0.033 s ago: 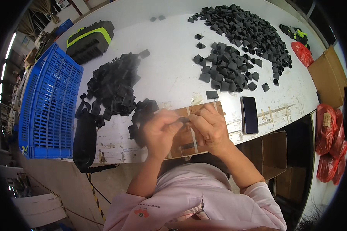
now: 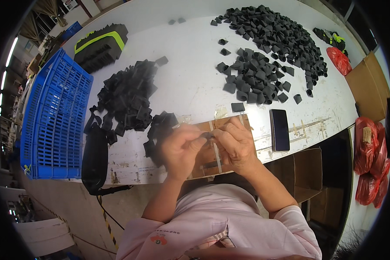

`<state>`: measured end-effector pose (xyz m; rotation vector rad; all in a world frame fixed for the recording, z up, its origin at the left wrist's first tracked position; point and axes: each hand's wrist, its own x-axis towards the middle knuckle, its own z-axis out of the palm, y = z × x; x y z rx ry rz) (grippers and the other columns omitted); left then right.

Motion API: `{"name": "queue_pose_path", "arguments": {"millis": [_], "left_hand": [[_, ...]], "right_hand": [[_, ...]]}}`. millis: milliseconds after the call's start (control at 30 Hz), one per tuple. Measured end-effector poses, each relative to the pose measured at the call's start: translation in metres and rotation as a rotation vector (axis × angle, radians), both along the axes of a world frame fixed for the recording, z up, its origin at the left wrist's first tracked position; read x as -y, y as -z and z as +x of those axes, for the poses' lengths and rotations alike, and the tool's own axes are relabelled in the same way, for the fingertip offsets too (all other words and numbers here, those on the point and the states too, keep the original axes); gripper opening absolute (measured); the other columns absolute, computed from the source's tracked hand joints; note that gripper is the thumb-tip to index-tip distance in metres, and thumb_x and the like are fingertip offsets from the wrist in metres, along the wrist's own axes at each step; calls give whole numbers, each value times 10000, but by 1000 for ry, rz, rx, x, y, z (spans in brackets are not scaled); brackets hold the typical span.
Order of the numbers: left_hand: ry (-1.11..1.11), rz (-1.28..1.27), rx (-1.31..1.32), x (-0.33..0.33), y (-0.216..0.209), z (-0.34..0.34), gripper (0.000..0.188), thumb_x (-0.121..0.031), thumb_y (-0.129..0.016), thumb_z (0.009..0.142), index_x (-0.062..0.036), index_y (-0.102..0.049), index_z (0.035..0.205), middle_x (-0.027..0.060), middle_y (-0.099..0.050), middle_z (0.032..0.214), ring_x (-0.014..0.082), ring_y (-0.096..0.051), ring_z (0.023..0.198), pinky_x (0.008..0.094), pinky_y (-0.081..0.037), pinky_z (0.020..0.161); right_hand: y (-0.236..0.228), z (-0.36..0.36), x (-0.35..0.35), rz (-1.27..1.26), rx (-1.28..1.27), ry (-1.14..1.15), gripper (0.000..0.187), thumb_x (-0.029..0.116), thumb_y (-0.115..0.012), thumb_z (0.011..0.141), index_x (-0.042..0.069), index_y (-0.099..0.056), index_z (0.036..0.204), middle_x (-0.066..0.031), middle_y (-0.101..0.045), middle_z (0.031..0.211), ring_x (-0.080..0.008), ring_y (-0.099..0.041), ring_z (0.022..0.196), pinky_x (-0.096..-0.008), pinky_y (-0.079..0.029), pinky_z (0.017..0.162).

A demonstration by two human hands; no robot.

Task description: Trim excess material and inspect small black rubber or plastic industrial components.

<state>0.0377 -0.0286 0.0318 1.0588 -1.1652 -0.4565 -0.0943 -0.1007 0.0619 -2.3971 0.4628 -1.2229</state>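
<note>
Over a brown cardboard sheet (image 2: 242,123) at the table's near edge, my left hand (image 2: 181,147) and my right hand (image 2: 236,141) meet with bent, pinching fingers. Between the fingertips they hold a small dark fabric piece (image 2: 208,135), mostly hidden by the fingers. Just left of my left hand lies a small heap of flat black fabric pieces (image 2: 162,121), partly covered by that hand. A larger pile of flat black pieces (image 2: 132,93) spreads farther left. Beyond my right hand, many black pieces folded into short open loops (image 2: 258,76) are heaped, with one loose piece (image 2: 237,107) nearest the cardboard.
A blue plastic crate (image 2: 58,121) stands at the left, beside a black pouch (image 2: 95,156). A black stack with a yellow-green band (image 2: 102,45) lies farther back. A phone (image 2: 280,130) rests right of my hands. Red plastic bags (image 2: 370,147) and cardboard (image 2: 368,86) are at the right.
</note>
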Motion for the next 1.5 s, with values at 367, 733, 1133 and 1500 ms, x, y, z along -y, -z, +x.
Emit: {"name": "queue_pose_path", "arguments": {"millis": [367,733,1133,1500], "left_hand": [[10,59,236,5,-33,4,124,46,-612,734,23,-630,855,65,-553,776,103,-482,671,194,-380,572],[44,109,51,5,-5,6,64,9,-610,760,37,-589,814,76,-559,814,118,-497,710,212,-405,636],[22,377,-87,-8,-2,-4,132,-90,-570,836,15,-545,761,16,-533,606,59,-468,524,180,-379,489],[-161,586,-226,-41,27,23,83,-43,-541,825,19,-537,770,36,-556,611,72,-522,532,192,-420,502]], "right_hand": [[2,0,6,220,115,-123,188,-26,-642,643,-11,-589,823,-73,-513,674,-222,-487,610,-304,-416,514],[-1,-2,-2,-35,-71,63,239,-51,-651,611,-1,-588,837,-80,-511,688,-217,-482,579,-306,-397,465],[2,-5,1,-245,-82,75,276,104,-590,533,-11,-540,778,-62,-458,666,-204,-480,630,-288,-425,483],[27,-31,158,377,-342,394,278,283,-624,765,8,-638,725,-157,-600,630,-289,-597,578,-377,-466,558]]}}
